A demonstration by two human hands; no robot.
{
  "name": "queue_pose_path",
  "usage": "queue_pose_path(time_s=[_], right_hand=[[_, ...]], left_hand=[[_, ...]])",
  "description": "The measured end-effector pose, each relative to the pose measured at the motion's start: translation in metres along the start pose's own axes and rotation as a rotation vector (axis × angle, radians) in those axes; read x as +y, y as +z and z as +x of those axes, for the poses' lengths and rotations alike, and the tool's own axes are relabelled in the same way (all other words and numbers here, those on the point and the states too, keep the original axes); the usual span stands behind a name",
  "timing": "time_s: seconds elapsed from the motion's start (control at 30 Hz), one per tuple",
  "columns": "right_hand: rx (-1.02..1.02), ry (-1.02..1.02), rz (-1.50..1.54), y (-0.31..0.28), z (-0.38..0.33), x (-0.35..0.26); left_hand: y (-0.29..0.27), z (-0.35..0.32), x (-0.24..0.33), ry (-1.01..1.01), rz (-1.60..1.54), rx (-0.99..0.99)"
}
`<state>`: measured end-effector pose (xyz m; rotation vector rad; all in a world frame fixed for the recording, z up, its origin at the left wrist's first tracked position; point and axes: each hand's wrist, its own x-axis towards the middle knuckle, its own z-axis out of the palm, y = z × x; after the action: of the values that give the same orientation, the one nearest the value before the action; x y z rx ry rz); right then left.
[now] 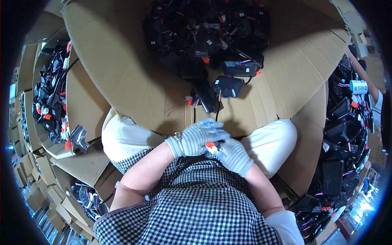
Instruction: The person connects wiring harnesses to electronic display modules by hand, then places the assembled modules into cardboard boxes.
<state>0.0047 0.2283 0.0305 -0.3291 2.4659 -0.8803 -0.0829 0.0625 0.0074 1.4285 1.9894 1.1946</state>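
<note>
Both my hands wear grey striped gloves and meet in front of my lap. My left hand point(197, 139) is curled, its fingers over the place where a black cable point(217, 114) runs in. My right hand point(234, 157) is closed beside it, with an orange-and-white plug connector point(210, 145) at its fingertips, between the two hands. The fingers overlap, so part of the grip is hidden. Just beyond the hands, a flat black plastic unit point(229, 86) with wires lies on cardboard. Next to it are a long black piece point(205, 96) and another black box-shaped unit point(240, 68).
A large open cardboard box point(118, 69) faces me, with a dark heap of black wired units point(196, 36) at its far end. More boxes of such units stand at left point(51, 98) and right point(345, 126). At far right another person's arm point(363, 75) reaches in.
</note>
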Motion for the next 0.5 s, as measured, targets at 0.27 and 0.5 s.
queue_pose_path(time_s=[0.27, 0.5], right_hand=[[0.294, 0.188, 1.085, -0.031, -0.048, -0.009], [0.297, 0.514, 1.083, -0.048, -0.056, -0.015]], left_hand=[[-0.012, 0.010, 0.015, -0.075, -0.317, -0.132], [-0.009, 0.002, 0.008, -0.239, -0.429, 0.084]])
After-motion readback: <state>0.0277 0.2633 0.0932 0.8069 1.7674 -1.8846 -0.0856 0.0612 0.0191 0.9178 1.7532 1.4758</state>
